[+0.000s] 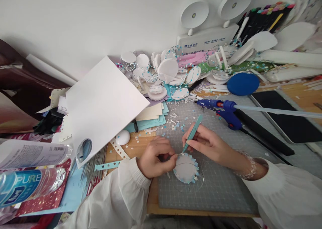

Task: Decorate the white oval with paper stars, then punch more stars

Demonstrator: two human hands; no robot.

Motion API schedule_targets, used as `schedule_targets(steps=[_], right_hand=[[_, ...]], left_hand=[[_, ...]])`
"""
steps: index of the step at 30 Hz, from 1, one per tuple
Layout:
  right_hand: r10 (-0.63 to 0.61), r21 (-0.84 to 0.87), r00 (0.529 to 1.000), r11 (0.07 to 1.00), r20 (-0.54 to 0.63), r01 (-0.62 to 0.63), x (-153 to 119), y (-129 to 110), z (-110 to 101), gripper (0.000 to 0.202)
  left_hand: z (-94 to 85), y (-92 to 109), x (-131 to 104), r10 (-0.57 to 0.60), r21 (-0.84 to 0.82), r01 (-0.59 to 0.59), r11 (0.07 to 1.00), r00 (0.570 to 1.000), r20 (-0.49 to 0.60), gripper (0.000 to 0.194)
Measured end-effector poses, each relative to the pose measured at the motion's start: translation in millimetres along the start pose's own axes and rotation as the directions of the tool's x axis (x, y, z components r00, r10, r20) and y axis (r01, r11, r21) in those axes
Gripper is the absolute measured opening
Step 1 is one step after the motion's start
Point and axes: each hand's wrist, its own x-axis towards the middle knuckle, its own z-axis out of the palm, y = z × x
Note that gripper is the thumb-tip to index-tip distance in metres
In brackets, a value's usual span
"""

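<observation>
Teal tweezers (193, 133) are held in my right hand (206, 144), their tip pointing down at the upper left edge of a white disc (186, 169). Small blue and white pieces line the disc's rim, and a thin thread or wire curves over it. My left hand (159, 157) has thumb and index finger pinched at the disc's left edge; what lies between them is too small to name. The disc rests on a grey cutting mat (208, 197).
A blue glue gun (223, 111) and a black-screened tablet (286, 115) lie at the right. Behind are piled white discs (168, 68) and a round blue piece (243, 83). A large white board (105, 105) and a water bottle (30, 185) are at the left.
</observation>
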Motion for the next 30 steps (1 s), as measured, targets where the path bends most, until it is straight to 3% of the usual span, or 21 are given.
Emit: schedule_targets(steps=[30], right_hand=[[0.009, 0.082, 1.000, 0.997, -0.011, -0.008, 1.5, 2.2, -0.2, 0.021]], left_hand=[[0.7, -1.0, -0.3, 0.019, -0.027, -0.020, 0.999, 0.999, -0.030, 0.027]])
